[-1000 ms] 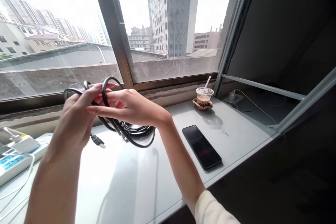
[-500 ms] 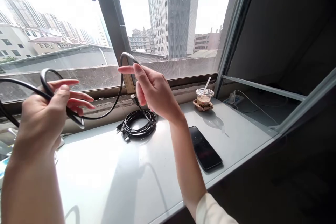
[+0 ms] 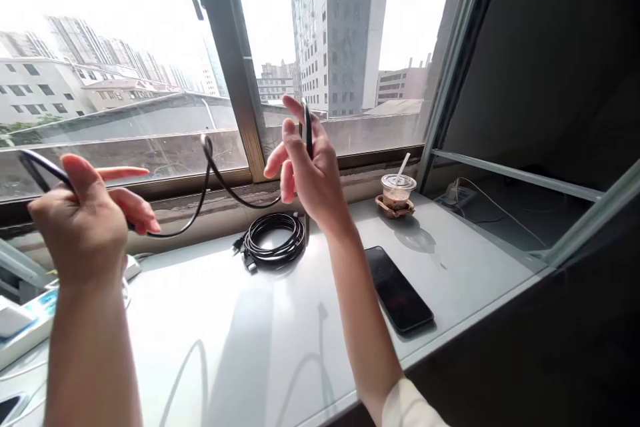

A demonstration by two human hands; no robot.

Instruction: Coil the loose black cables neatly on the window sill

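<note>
A black cable (image 3: 193,217) hangs between my two hands above the white table, with a small twisted loop in its middle. My left hand (image 3: 93,213) is closed on the cable between thumb and fingers, its index finger stretched out to the right. On the other side, my right hand (image 3: 313,170) grips the cable, which passes between thumb and index finger and rises behind the thumb. The cable's ends are hidden or hard to make out. Below the hands, a coiled black cable (image 3: 275,257) with plugs at its left side lies on the table near the window.
A black phone (image 3: 400,290) lies right of my right forearm. Behind it, an iced drink cup (image 3: 397,190) with a straw sits in a brown holder. A white power strip (image 3: 25,333) is at the left. The window frame (image 3: 235,80) rises behind the table (image 3: 165,320).
My right hand has moved to the right and turned, its fingers more curled. The cable's loop near the left hand has opened out, and a twist shows midway. The view has shifted slightly left.
</note>
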